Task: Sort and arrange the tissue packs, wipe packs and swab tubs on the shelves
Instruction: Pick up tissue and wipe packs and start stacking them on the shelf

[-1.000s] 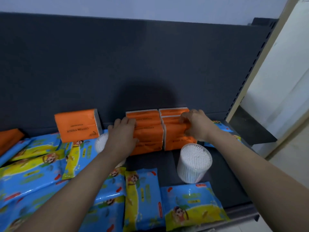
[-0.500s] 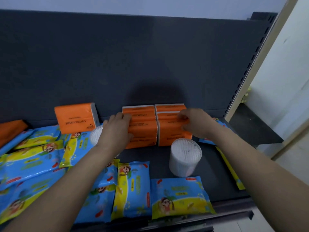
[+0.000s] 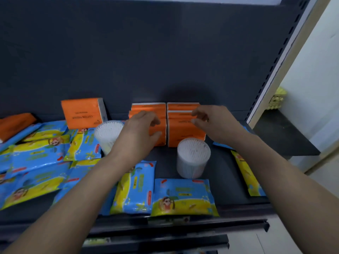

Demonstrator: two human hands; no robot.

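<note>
Reaching in over the shelf (image 3: 229, 180), the left hand (image 3: 139, 132) and right hand (image 3: 209, 123) are hanging right in front of the orange tissue packs. Those are sitting in two piles side by side against the back panel (image 3: 146, 52), left stack (image 3: 146, 107) and right stack (image 3: 185, 132) touching.

The left hand is hovering at the left stack with fingers loosely curled, gripping nothing. The thumb is maybe grazing the front pack, can't really tell. The right hand is hovering at the right stack, fingers relaxed, holding nothing either.

One swab tub (image 3: 193, 157) is standing just in front of the right stack, and a second swab tub (image 3: 108, 134) is sitting beside the left wrist. A lone tissue pack (image 3: 82, 112) is standing upright further left, and blue-yellow wipe packs (image 3: 184, 197) are lying scattered across the front and left.
</note>
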